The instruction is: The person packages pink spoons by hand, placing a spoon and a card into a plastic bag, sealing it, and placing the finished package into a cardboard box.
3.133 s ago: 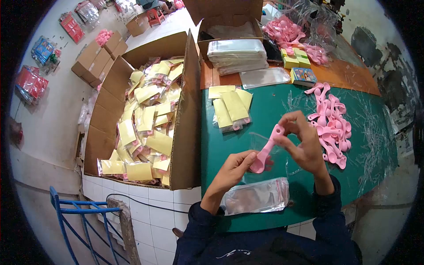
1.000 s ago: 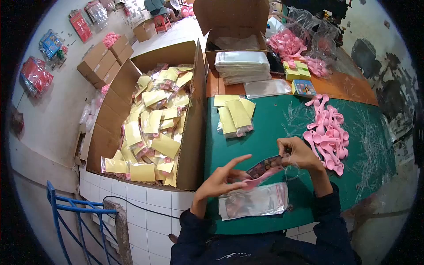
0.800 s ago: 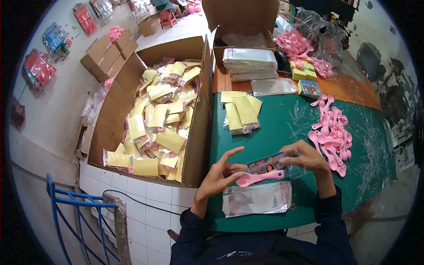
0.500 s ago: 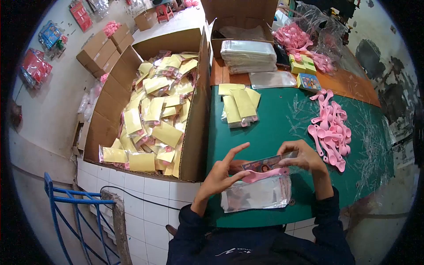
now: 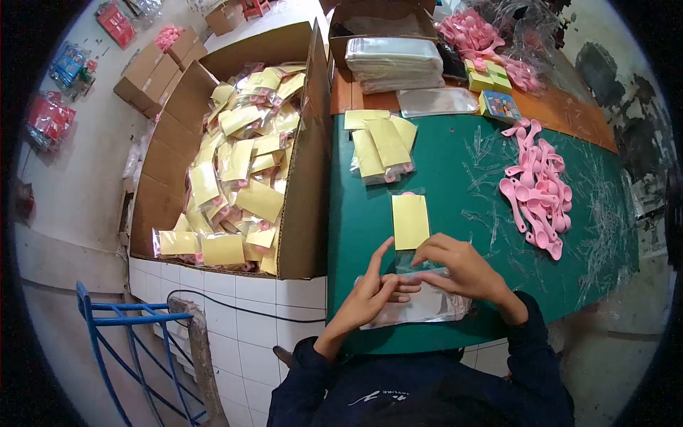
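Note:
A clear plastic bag point(image 5: 403, 260) holding a yellow card point(image 5: 410, 222) lies on the green table, its clear end toward me. A bit of pink shows at its far end. At the near end, my right hand point(image 5: 462, 269) has its fingers and thumb closed about the clear plastic. My left hand point(image 5: 371, 295) is beside it, index finger stretched out and the other fingers bent loosely, with nothing visible held. Beneath both hands is a stack of clear bags point(image 5: 420, 312), partly covered by them.
Pink spoons point(image 5: 538, 188) are heaped on the right. Several packed bags point(image 5: 384, 146) lie farther back, before stacked clear sleeves point(image 5: 393, 64). A large carton point(image 5: 302, 171) of similar packs stands left of the table. Small boxes point(image 5: 500, 106) sit at the back right.
The printed card and pink spoon from between my hands are no longer seen there. A bag with a yellow card now lies ahead of my hands. The view has shifted slightly.

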Motion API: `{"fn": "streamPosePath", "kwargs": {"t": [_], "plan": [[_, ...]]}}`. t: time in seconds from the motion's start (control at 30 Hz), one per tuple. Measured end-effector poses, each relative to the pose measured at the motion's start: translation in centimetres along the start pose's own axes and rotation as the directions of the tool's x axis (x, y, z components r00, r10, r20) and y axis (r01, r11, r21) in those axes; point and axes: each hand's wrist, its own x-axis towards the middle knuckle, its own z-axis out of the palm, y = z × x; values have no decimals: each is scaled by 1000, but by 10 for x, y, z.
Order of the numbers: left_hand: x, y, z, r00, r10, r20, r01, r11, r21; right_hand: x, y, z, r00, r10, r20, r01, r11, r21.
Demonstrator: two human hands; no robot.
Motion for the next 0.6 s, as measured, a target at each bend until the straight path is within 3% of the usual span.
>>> {"fn": "streamPosePath", "kwargs": {"t": [0.1,0.27,0.4,0.6], "plan": [[-3,6,3,999,-24,-29,25,998,55,-1,1,11,999,21,24,-19,994,-106],[-2,6,4,994,-39,-99,51,992,114,-2,9,28,999,26,43,-21,993,-120],[-1,-1,1,995,-52,-84,53,999,7,-1,7,32,999,2,54,5,993,-116],[3,-1,2,994,1,-106,-2,1000,-8,1,-1,37,981,-194,32,196,951,-241]]}}
